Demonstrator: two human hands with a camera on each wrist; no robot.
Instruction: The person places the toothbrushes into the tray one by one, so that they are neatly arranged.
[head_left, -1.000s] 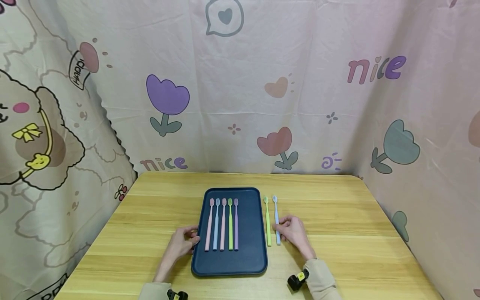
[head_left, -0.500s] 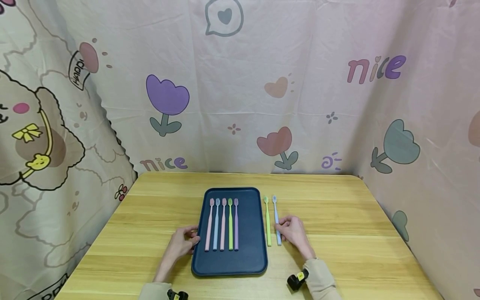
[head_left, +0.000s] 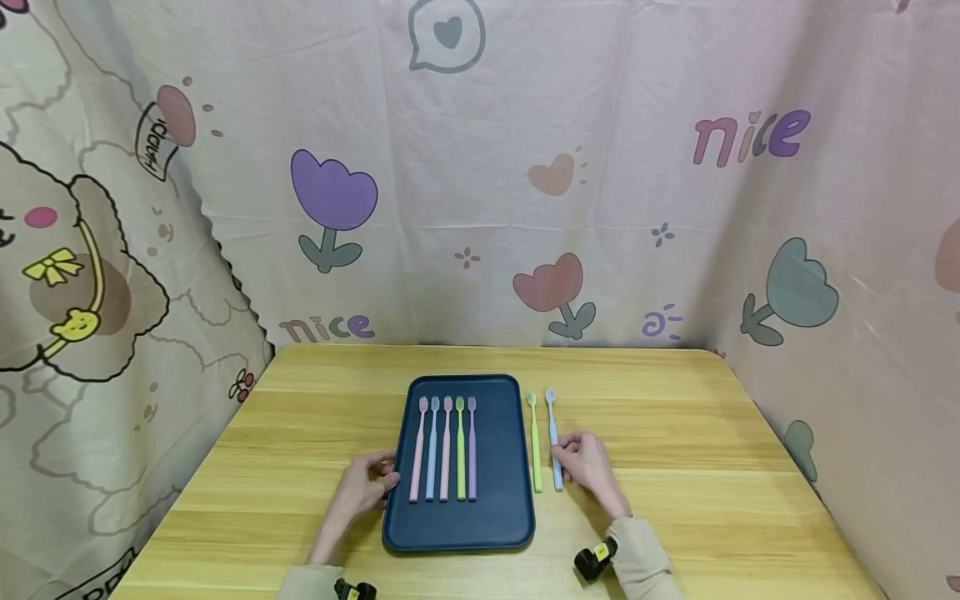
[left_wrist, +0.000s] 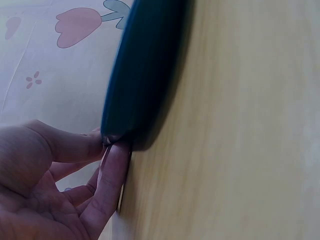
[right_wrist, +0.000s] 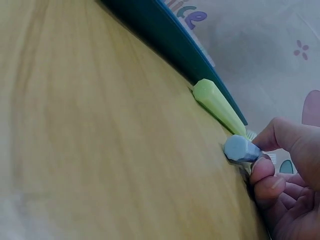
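A dark blue tray [head_left: 502, 458] lies on the table, bearing a row of several toothbrushes: two pink, plus blue, green and purple ones. My left hand [head_left: 363, 483] pinches the tray's left rim, thumb above and a finger under the edge in the left wrist view. To the right of the tray, a light green toothbrush [head_left: 536, 450] lies on the table along its side. Just beyond that one, my right hand [head_left: 587, 462] pinches a blue toothbrush [head_left: 552, 417] by its handle between thumb and fingers. Its blunt handle end [right_wrist: 236, 148] shows close over the wood in the right wrist view.
The wooden table [head_left: 675, 433] reaches back to a patterned cloth [head_left: 465, 292] hanging behind it and along both sides. Black wrist cameras [head_left: 592, 562] sit at the cuffs of beige sleeves [head_left: 647, 562].
The blue toothbrush in my right hand has shifted very slightly, with its handle end a touch farther right. My left hand and the tray have stayed put.
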